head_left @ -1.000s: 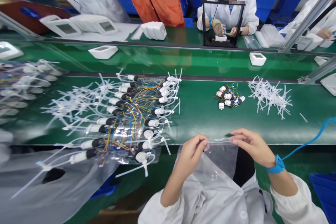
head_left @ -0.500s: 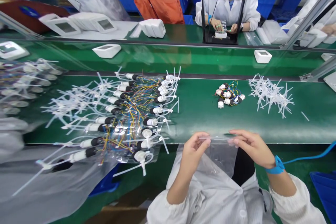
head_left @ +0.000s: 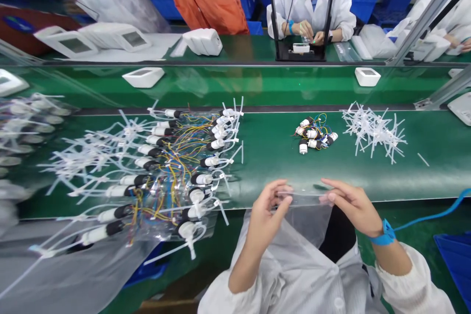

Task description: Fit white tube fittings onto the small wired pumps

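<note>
Between my two hands, at the front edge of the green bench, a clear plastic bag (head_left: 307, 199) is stretched out, thin and see-through. My left hand (head_left: 270, 208) pinches one side of it, its thumb and fingertips closed on the film. The other side is between the thumb and fingers of my right hand (head_left: 351, 205), which wears a blue wrist strap (head_left: 384, 234). Beyond my hands lies a small heap of white-and-black motor-like cylinders (head_left: 312, 134) with coloured wires. To their right is a pile of short white tubes (head_left: 373, 130).
Rows of wired cylinders with tubes attached (head_left: 147, 163) lie on clear film at the left, beside another white tube pile (head_left: 91, 152). White device housings (head_left: 143, 77) rest on the far ledge. A co-worker (head_left: 312, 10) sits opposite behind a black frame (head_left: 275, 29). A blue cord (head_left: 434, 218) runs right from my wrist.
The view has shifted slightly, so the bench items at left sit further left. My hands stay on the bag, with a little more of its film showing between them. The co-worker's hands have moved.
</note>
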`<state>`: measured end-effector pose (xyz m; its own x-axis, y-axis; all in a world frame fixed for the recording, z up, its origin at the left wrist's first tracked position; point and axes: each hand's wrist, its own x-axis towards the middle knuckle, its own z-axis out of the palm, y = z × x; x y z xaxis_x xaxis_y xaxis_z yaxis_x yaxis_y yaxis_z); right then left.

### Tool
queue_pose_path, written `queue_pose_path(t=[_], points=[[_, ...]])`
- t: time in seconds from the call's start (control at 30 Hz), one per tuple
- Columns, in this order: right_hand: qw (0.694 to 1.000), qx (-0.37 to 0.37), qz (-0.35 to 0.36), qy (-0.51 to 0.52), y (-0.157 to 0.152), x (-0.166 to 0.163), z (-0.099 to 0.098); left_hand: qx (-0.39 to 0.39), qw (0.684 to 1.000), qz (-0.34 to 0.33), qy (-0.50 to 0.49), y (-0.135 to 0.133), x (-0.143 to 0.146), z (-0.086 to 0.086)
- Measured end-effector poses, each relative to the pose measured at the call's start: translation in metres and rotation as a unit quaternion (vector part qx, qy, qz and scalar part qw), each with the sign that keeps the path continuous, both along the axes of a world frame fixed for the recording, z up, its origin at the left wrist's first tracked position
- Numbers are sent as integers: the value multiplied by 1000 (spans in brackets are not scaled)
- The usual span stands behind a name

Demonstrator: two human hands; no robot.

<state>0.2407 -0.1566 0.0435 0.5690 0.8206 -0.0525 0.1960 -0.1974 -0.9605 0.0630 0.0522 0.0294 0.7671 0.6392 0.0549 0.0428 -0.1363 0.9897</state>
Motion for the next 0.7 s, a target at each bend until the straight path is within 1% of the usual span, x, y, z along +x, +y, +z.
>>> queue_pose_path(t=[0.03,0.1,0.13,0.17,0.2,0.27,0.33,0.4,0.5,0.6,0.7], points=[[1000,3,9,-6,-1,1,1,80,997,-1,-20,0,2,5],[999,8,36,-23,-2,3,4,235,970,-23,-57,0,8,16],[998,11,51,-35,-2,3,6,290,954,-48,-62,-2,12,23],[997,12,65,-48,-2,3,8,326,940,-82,-56,-3,16,30],[995,12,77,-62,-2,3,11,345,930,-119,-38,-5,21,36],[992,7,91,-86,-2,2,16,350,917,-188,17,-10,30,45],[991,-1,96,-94,-5,2,18,336,912,-226,62,-13,38,50],[992,2,88,-89,-9,1,19,316,917,-232,74,-16,44,50],[994,17,71,-83,-16,2,18,287,926,-238,66,-18,49,48],[993,18,72,-94,-21,3,18,286,921,-256,61,-21,55,44],[989,11,62,-138,-24,6,19,292,918,-266,47,-26,62,38]])
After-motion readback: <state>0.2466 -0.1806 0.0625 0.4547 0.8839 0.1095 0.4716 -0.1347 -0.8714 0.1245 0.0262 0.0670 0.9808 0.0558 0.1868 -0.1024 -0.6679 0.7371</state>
